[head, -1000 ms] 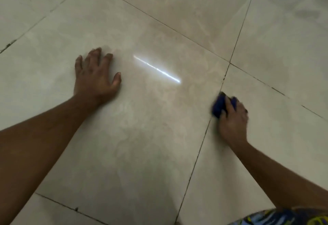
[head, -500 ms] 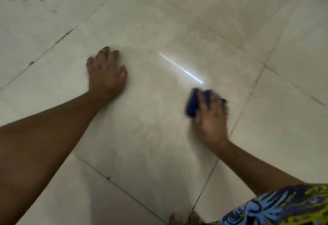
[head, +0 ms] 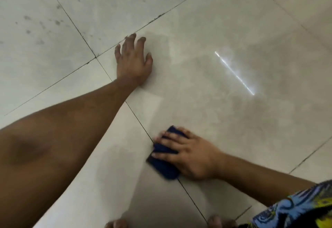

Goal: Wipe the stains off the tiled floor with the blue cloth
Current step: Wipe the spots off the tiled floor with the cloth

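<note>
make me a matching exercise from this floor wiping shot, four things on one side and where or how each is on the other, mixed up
Things:
1. left hand
2. right hand
3. blue cloth
4. dark stains

Places or states:
A. pressed flat across a grout line, under fingers
B. spotted over the far left tiles
C. fingers spread, resting on the floor near a tile corner
D. lying on top of the cloth, fingers straight

Pairs: 1-C, 2-D, 3-A, 4-B
</note>
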